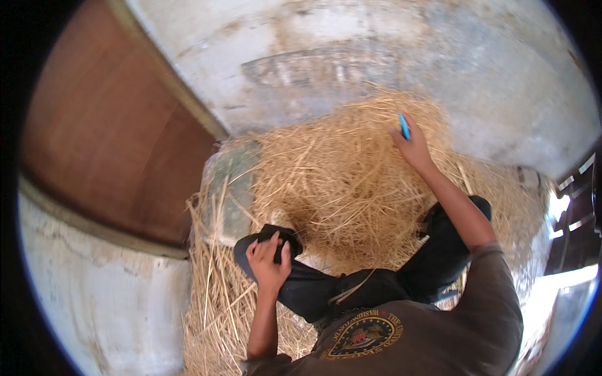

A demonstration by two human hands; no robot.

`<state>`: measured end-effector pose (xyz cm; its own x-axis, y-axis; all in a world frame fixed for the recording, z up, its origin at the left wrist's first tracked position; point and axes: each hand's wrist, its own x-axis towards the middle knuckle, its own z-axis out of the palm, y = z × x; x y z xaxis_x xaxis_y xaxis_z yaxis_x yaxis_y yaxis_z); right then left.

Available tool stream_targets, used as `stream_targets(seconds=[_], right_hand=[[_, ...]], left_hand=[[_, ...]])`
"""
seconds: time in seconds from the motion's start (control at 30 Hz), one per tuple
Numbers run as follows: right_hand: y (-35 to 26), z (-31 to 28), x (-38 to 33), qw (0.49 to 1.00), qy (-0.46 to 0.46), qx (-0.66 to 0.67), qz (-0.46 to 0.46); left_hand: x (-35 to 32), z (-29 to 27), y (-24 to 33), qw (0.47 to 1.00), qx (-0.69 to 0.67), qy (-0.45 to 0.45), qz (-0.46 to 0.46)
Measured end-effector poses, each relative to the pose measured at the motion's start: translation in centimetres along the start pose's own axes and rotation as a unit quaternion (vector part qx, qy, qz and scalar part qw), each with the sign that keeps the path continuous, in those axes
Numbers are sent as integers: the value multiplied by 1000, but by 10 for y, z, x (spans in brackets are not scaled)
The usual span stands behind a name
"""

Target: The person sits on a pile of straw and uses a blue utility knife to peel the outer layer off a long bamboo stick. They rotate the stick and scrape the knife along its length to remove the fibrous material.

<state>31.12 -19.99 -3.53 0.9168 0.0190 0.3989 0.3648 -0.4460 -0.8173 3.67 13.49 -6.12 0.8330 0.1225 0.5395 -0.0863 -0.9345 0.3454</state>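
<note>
A heap of dry straw [351, 175] lies before my crossed legs. Over its far right part reaches my right hand [411, 145], closed around a slim bright blue object [404, 126] whose kind I cannot make out. The blue piece sticks out beyond the thumb, tilted, with the straw beneath it. My left hand [268, 263] rests on my left knee, on the dark trousers [307, 288], with its fingers apart and nothing in it.
A pale stained wall [351, 69] rises behind the straw. At the left is a brown door panel [119, 125] in a frame, with a flat grey stone slab [231, 188] at its foot. Loose straw [219, 313] spreads along my left side.
</note>
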Motion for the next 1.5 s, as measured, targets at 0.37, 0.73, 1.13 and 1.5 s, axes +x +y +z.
stream_targets(seconds=[0.37, 0.73, 1.13, 1.5], right_hand=[[-54, -94, -196, 967, 50, 147, 202], [171, -191, -413, 852, 148, -195, 463], [294, -204, -452, 793, -22, -245, 558], [441, -283, -375, 780, 99, -268, 556]], left_hand=[[4, 115, 83, 870, -122, -467, 98], [6, 179, 81, 585, -151, -797, 31], [145, 167, -139, 807, 269, -525, 17], [100, 71, -161, 690, 210, -623, -304]])
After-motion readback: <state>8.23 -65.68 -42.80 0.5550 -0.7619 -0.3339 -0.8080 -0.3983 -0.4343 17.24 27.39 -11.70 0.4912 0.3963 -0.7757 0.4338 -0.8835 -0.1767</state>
